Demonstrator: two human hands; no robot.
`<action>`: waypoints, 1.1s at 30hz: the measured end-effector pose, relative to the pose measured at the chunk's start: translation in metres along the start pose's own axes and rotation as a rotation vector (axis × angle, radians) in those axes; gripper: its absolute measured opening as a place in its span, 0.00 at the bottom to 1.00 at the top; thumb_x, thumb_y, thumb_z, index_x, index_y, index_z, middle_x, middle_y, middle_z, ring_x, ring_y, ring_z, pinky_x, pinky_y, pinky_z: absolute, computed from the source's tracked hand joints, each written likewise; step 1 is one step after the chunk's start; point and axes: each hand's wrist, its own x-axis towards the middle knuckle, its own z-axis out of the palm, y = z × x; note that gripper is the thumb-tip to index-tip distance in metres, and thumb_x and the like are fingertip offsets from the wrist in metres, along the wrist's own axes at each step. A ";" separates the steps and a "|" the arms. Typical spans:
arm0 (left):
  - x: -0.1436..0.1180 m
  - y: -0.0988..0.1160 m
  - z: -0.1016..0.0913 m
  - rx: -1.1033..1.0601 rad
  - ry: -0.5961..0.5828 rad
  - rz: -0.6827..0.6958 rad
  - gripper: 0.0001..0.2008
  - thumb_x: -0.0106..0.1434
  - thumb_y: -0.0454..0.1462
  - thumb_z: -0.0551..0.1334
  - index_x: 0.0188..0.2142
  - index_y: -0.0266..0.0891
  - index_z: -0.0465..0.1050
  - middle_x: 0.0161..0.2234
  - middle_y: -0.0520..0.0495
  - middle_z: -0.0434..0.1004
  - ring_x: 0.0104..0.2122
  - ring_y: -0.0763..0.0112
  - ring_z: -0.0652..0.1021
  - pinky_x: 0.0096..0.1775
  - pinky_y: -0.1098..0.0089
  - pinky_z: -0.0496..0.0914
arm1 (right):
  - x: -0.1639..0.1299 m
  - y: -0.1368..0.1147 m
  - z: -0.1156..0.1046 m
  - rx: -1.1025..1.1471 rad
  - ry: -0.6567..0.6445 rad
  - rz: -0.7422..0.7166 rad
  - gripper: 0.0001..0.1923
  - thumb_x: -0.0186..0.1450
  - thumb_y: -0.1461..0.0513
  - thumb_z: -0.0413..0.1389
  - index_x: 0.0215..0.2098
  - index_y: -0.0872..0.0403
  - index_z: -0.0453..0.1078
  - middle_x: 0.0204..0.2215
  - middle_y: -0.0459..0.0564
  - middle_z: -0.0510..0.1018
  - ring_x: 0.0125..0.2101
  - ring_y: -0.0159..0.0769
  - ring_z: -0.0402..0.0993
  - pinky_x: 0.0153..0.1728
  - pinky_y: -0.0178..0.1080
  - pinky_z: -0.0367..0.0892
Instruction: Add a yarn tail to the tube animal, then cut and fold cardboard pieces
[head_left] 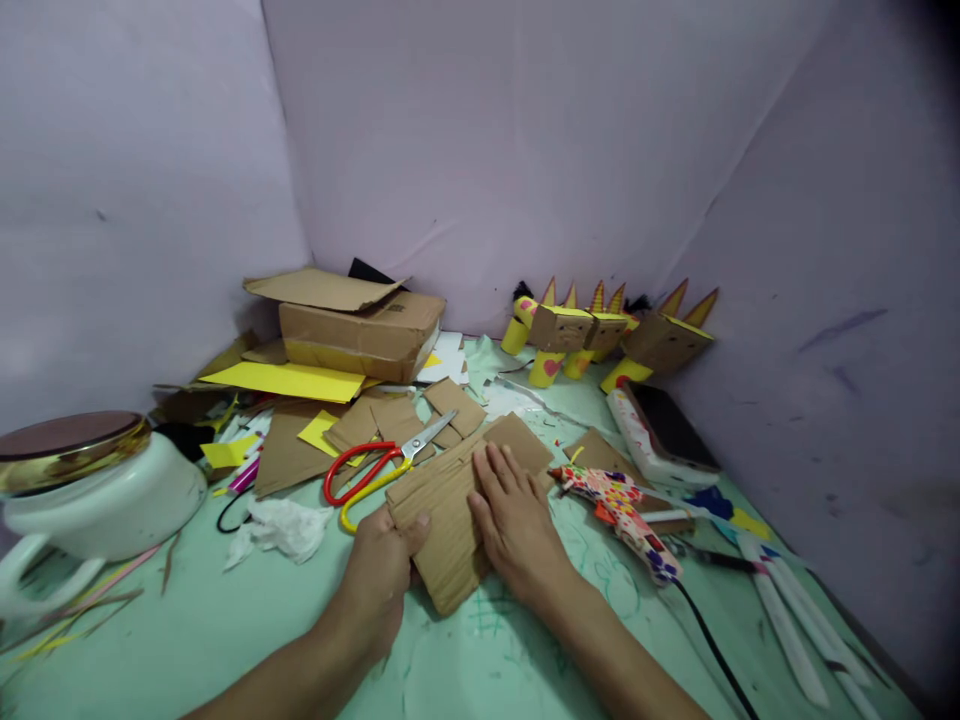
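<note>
A brown corrugated cardboard sheet lies on the pale green table in front of me. My left hand grips its near left edge, thumb on top. My right hand presses flat on the sheet's right part with the fingers together. Red and yellow handled scissors rest just left of the sheet, blades pointing toward the back right. A glue gun with a colourful pattern sits to the right of my right hand, its black cord running to the near right.
A cardboard box, yellow paper and cardboard scraps fill the back left. Cardboard figures on yellow tubes line the back wall. A white pot with a gold lid stands far left. Crumpled tissue, white glue sticks.
</note>
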 end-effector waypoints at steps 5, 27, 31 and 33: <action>-0.006 0.007 0.000 0.061 -0.003 0.065 0.31 0.36 0.38 0.70 0.43 0.35 0.70 0.40 0.42 0.78 0.45 0.52 0.74 0.39 0.63 0.71 | 0.016 0.023 0.000 -0.016 0.172 0.173 0.26 0.66 0.60 0.43 0.61 0.62 0.54 0.63 0.60 0.50 0.62 0.53 0.43 0.56 0.59 0.48; -0.012 0.061 -0.027 0.097 -0.165 0.217 0.27 0.43 0.41 0.71 0.44 0.37 0.72 0.33 0.45 0.81 0.36 0.54 0.79 0.34 0.63 0.75 | -0.022 0.019 -0.106 1.314 -0.080 0.233 0.27 0.52 0.56 0.63 0.49 0.50 0.66 0.42 0.50 0.77 0.40 0.44 0.74 0.37 0.42 0.70; -0.014 0.038 -0.017 0.233 -0.291 0.140 0.23 0.50 0.44 0.67 0.43 0.34 0.72 0.34 0.42 0.80 0.35 0.55 0.79 0.35 0.62 0.74 | -0.064 0.034 -0.056 1.157 0.209 0.506 0.24 0.54 0.51 0.61 0.45 0.54 0.69 0.39 0.53 0.78 0.39 0.47 0.74 0.39 0.44 0.70; -0.014 0.031 -0.015 0.318 -0.288 0.199 0.24 0.49 0.45 0.67 0.43 0.34 0.71 0.36 0.42 0.80 0.36 0.55 0.79 0.37 0.63 0.74 | -0.074 0.038 -0.042 1.149 0.247 0.536 0.24 0.54 0.51 0.61 0.44 0.55 0.70 0.38 0.54 0.79 0.39 0.49 0.74 0.39 0.45 0.70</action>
